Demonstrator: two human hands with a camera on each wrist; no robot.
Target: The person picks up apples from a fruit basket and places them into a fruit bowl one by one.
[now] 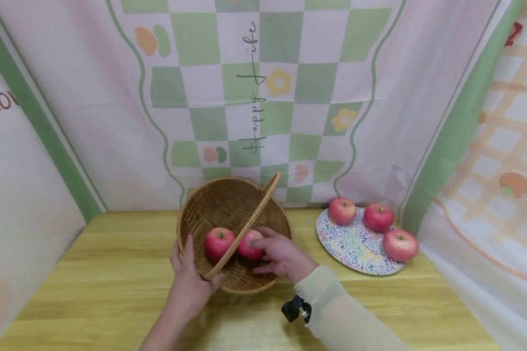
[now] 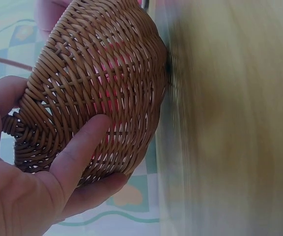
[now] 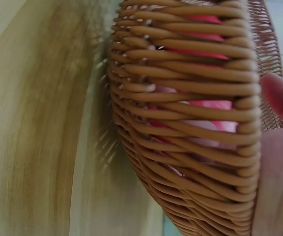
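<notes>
A brown wicker basket (image 1: 224, 202) with an arched handle (image 1: 256, 214) is tipped toward me on the table. My left hand (image 1: 191, 282) grips its near left rim by the foot of the handle. In the left wrist view, fingers (image 2: 85, 147) spread over the outer weave. Two red apples lie inside: the left apple (image 1: 218, 243) is untouched. My right hand (image 1: 285, 256) reaches over the near right rim and holds the right apple (image 1: 248, 247), partly hidden by handle and fingers. The right wrist view shows red apple skin only through the wicker (image 3: 195, 123).
Right of the basket, a round speckled plate (image 1: 355, 248) carries three apples along its far and right edges, one apple (image 1: 400, 245) overhanging the rim. Fabric curtains (image 1: 312, 44) enclose the wooden table (image 1: 114, 273) at the back and sides.
</notes>
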